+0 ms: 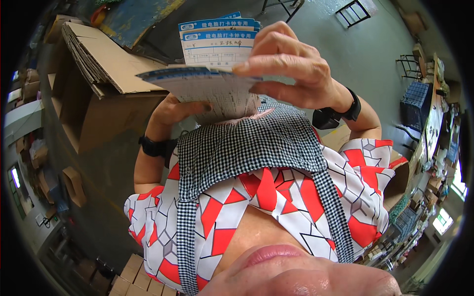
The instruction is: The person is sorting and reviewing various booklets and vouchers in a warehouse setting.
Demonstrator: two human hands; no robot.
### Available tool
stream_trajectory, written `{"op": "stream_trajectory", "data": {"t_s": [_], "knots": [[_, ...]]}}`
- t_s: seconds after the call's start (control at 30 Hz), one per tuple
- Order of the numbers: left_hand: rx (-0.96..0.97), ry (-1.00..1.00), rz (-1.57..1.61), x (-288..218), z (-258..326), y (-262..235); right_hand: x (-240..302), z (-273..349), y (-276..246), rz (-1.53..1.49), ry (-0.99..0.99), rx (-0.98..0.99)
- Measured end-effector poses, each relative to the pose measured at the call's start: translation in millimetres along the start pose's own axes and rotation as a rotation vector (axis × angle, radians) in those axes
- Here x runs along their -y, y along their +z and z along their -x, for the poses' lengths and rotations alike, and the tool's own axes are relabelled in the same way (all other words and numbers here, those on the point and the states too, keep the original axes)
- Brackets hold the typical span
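A stack of white time cards with blue headers is held up in front of my chest. My left hand grips it from the left, the thumb lying across the cards' face. At the upper right, my right hand has its fingers closed on the top edge of the nearer cards. Behind these, a few more time cards stand fanned upright, showing printed blue bands and some handwriting. The lower edges of the stack meet my checked apron, and some fingers are hidden behind the cards.
To the left stands a large open cardboard box with flattened cardboard on top. A blue worn surface lies beyond it. At right are a dark blue crate and a long cluttered table. Stacked cartons sit at lower left.
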State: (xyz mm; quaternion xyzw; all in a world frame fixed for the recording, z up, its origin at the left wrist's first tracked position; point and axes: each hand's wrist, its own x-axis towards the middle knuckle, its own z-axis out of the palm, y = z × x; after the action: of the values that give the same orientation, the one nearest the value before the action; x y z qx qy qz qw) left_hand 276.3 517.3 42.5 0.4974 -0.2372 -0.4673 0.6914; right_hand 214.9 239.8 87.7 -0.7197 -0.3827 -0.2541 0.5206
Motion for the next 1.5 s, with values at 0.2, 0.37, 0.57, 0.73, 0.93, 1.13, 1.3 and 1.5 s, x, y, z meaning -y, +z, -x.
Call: {"op": "stream_trajectory", "data": {"t_s": [0.2, 0.37, 0.57, 0.73, 0.93, 1.13, 1.3, 1.5], "knots": [[0.005, -0.057, -0.038, -13.3, -12.5, -17.9, -15.2, -8.8, -0.8, -0.184, -0.062, 0.050], [0.059, -0.045, -0.056, -17.9, -22.9, -34.4, -35.2, -16.3, -7.3, -0.026, -0.126, 0.064], [0.026, -0.051, -0.184, -35.2, -30.1, -43.5, -58.9, -30.4, -10.6, 0.110, -0.147, 0.020], [0.003, -0.014, -0.248, -38.1, -39.2, -59.8, -74.7, -38.2, -14.3, 0.116, -0.116, 0.049], [0.011, 0.001, -0.236, -40.8, -52.0, -78.2, -87.6, -50.9, -19.8, 0.112, -0.133, 0.084], [0.008, -0.031, -0.268, -42.6, -58.7, -98.9, -98.7, -64.5, -24.1, -0.019, -0.109, 0.072], [-0.035, -0.060, -0.220, -55.1, -67.5, -90.4, -108.2, -60.7, -15.4, -0.107, -0.171, 0.054], [-0.044, -0.013, -0.327, -47.7, -65.2, -94.1, -100.7, -62.5, -26.1, -0.204, -0.059, 0.166]]}}
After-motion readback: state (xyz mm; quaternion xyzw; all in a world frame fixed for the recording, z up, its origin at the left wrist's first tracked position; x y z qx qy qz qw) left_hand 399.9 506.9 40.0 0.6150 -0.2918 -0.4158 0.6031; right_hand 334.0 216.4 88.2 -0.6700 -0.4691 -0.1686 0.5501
